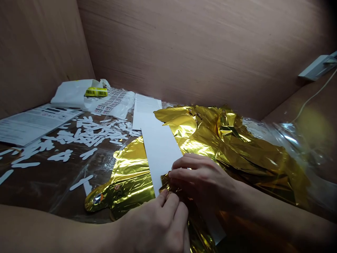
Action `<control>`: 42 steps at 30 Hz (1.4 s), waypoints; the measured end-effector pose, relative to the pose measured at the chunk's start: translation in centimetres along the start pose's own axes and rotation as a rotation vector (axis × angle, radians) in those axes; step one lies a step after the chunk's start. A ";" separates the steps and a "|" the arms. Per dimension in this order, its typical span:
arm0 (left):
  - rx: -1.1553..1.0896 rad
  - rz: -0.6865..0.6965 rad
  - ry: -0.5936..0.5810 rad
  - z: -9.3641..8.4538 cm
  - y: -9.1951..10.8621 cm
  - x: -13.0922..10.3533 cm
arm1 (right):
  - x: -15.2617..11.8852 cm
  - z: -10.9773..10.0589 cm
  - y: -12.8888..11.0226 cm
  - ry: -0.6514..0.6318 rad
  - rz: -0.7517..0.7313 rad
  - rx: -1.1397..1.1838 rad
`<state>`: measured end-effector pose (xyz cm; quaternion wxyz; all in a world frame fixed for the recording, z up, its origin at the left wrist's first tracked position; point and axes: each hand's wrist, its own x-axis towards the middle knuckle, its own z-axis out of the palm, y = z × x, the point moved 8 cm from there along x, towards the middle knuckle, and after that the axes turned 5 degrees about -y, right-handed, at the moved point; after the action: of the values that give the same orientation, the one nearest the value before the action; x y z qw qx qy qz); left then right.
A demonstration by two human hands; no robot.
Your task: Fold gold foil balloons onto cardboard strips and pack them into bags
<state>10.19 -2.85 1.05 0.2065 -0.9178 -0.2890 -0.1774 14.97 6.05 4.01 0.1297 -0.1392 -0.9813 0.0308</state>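
Note:
A flat gold foil balloon (131, 175) lies before me, its tab with a small valve pointing left. Across it runs a long white paper strip (162, 147). My left hand (160, 221) is closed at the strip's near end, thumb and fingers pinching the edge of the gold foil. Just to the right, my right hand (202, 175) is closed too, its bent fingers pressing on the same fold of foil over the strip. Both sets of fingertips are partly hidden. The strip's lower end shows below my right wrist.
More gold foil balloons (205, 130) are heaped at the back right beside clear plastic (286, 137). Many small white paper strips (89, 130) lie scattered left. Behind them are a white bag (73, 91), a sticker sheet (113, 102) and printed sheets (37, 121). Wooden panels (171, 45) enclose the space.

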 end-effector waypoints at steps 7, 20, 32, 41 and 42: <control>-0.030 0.015 0.043 -0.4 -0.3 -0.3 | -0.5 1.0 1.4 -0.034 0.188 0.205; -0.002 -0.025 0.083 -0.9 -0.9 -0.5 | 0.1 1.9 1.6 -0.031 0.233 0.289; 0.004 -0.054 -0.007 -0.4 -0.8 -0.8 | 0.8 0.9 3.0 -0.059 0.544 0.335; -0.100 -0.094 -0.047 0.3 -2.4 0.2 | 1.1 0.3 7.2 0.002 0.616 0.249; -0.112 -0.088 -0.064 0.3 -2.7 0.5 | 1.1 0.3 8.0 0.019 0.651 0.260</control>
<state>9.07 -0.46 1.72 0.1376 -0.9196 -0.3251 -0.1725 16.02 14.07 3.21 0.1386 -0.4275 -0.8720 0.1938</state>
